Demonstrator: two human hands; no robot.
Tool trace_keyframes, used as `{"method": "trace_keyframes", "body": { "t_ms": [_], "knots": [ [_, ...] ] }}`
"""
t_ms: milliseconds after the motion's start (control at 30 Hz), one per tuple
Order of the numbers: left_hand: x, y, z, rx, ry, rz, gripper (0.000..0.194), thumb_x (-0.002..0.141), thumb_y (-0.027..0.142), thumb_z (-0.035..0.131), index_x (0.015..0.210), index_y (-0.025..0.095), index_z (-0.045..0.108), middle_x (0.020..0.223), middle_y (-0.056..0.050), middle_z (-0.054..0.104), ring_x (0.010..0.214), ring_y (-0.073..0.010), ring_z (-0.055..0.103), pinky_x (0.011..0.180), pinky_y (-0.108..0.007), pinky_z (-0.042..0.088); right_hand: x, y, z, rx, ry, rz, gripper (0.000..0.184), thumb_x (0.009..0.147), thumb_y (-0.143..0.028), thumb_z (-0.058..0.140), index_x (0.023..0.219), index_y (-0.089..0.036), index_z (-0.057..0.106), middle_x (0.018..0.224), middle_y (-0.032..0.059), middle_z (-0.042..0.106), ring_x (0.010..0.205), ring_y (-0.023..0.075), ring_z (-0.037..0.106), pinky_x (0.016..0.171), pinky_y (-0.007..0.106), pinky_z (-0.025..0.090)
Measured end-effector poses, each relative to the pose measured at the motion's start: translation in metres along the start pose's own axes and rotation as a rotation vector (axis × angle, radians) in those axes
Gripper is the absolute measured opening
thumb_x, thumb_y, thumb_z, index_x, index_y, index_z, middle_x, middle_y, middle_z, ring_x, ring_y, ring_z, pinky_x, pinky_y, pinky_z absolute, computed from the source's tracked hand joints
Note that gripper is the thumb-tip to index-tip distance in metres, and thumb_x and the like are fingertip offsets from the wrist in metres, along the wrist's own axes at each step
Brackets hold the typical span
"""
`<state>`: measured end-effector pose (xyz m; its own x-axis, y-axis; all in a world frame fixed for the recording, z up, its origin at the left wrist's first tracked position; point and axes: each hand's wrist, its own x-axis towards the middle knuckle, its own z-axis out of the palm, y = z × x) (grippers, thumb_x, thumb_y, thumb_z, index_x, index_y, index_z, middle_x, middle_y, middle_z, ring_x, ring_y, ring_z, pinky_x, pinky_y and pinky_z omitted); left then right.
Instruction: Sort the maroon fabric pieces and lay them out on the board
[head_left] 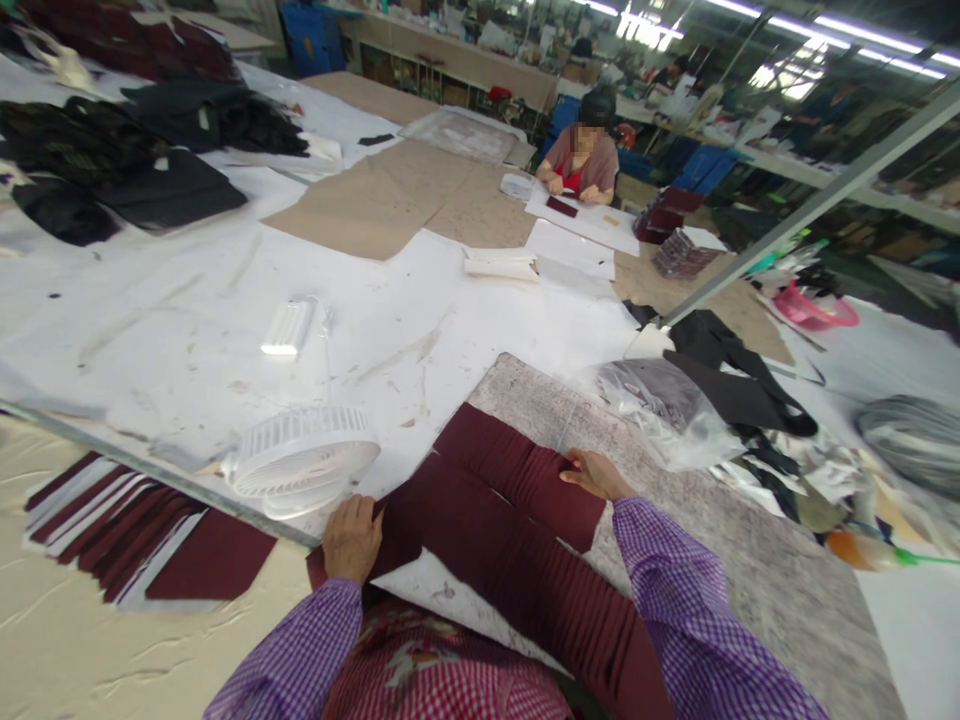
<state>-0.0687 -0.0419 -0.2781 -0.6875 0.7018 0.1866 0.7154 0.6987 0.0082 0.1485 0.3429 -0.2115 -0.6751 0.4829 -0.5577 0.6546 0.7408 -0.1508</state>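
Observation:
Two overlapping rows of maroon fabric pieces (480, 520) lie fanned out in front of me, partly on a grey mottled board. With curled fingers, my left hand (352, 540) grips the edge of a maroon fabric piece (399, 528) at the near left end. My right hand (598, 473) is at the far row, its thumb and fingers pinched on the edge of one of the fanned maroon pieces. The exact hold of the right fingertips is small in view. A white fan (304, 460) lies just beyond my left hand.
More maroon and white pieces (150, 540) lie fanned at the left. A plastic bag (660, 410) and black fabric (739, 370) are to the right, near a slanted metal pole (810, 200). A white device (289, 328) sits mid-table. Across it, a person (577, 165) works beside stacked pieces (686, 252).

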Motion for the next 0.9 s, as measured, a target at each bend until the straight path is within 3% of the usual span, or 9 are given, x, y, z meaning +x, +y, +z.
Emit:
{"method": "trace_keyframes", "body": {
  "t_ms": [400,900],
  "knots": [
    [0.0003,0.0004,0.0004,0.007,0.0,0.008,0.021,0.089,0.031,0.041,0.077,0.019,0.054,0.076,-0.007,0.055,0.076,-0.0244,0.05,0.072,-0.035,0.036,0.0009,-0.0002,-0.0009,0.107,-0.067,0.019,0.025,0.089,-0.034,0.053,0.105,-0.016,0.058,0.105,0.0051,0.061,0.089,0.0179,0.06,0.077,0.036,0.051],
    [-0.0013,-0.0014,0.0042,0.001,0.013,0.007,0.019,0.088,0.029,0.042,0.079,0.019,0.055,0.077,-0.007,0.056,0.076,-0.0246,0.049,0.072,-0.036,0.036,0.0061,0.0008,0.0032,-0.008,-0.076,0.031,0.023,0.088,-0.033,0.054,0.102,-0.016,0.059,0.102,0.0046,0.062,0.088,0.0174,0.061,0.078,0.037,0.051]
  ]
}}
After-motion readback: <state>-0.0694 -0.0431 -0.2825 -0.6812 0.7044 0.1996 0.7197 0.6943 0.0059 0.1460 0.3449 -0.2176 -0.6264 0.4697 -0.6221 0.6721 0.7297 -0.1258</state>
